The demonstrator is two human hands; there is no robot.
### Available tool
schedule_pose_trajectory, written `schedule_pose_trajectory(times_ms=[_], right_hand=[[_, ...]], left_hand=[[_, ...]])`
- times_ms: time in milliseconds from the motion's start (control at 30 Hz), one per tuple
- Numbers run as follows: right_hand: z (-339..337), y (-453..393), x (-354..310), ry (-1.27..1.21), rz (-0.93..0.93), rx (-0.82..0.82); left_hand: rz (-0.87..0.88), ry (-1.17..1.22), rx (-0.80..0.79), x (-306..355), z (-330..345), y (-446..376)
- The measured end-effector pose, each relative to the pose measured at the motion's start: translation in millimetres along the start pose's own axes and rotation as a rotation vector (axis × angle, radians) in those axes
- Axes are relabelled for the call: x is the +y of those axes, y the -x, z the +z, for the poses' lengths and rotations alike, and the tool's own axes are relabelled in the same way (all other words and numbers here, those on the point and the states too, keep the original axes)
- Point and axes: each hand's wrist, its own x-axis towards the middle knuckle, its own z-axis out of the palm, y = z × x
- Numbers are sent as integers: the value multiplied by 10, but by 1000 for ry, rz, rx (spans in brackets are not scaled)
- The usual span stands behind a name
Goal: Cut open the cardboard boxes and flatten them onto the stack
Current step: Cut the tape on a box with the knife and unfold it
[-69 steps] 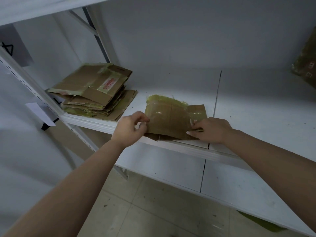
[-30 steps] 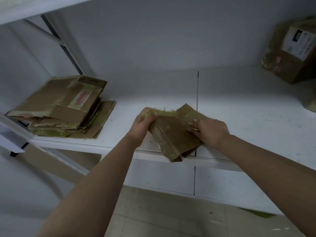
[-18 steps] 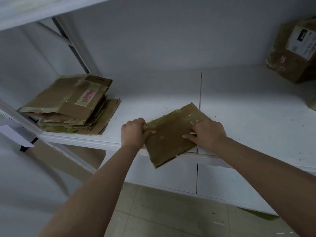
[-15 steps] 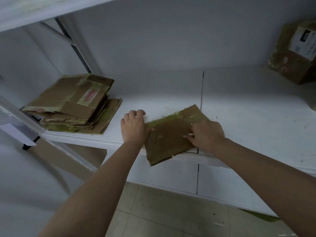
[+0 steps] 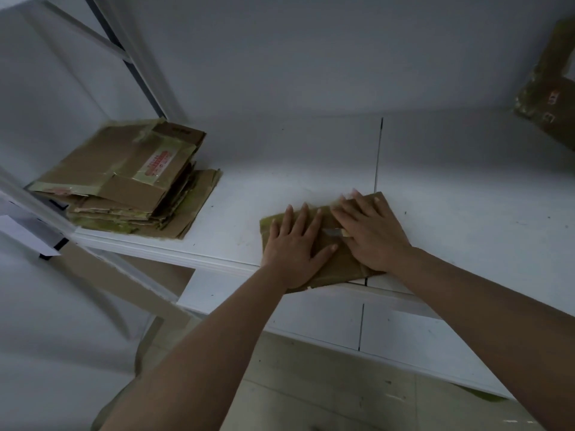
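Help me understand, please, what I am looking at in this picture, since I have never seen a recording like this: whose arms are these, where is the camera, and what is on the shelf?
There is no machine here. A person wears a camera on the head, so it looks forward and down along their bare arms. The left hand and right hand lie open, palms down, on a flattened cardboard box at the front edge of a white shelf. A small pale tool, perhaps a cutter, shows under the right hand. To the left lies a stack of flattened boxes; a still-whole box sits at far right.
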Motion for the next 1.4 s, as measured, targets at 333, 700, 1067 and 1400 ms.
schedule_pose_trajectory(times_ms=[333, 700, 1067, 1400], right_hand=[[61, -137, -27, -60, 74, 9], [27, 4, -110, -62, 93, -2], [49, 27, -147, -17, 150, 15], [78, 35, -155, -24, 260, -13]], left_hand=[[21, -5, -5, -99, 34, -211], [-284, 39, 11, 54, 41, 34], [-240, -17, 13, 33, 48, 76], [-229, -3, -52, 33, 75, 99]])
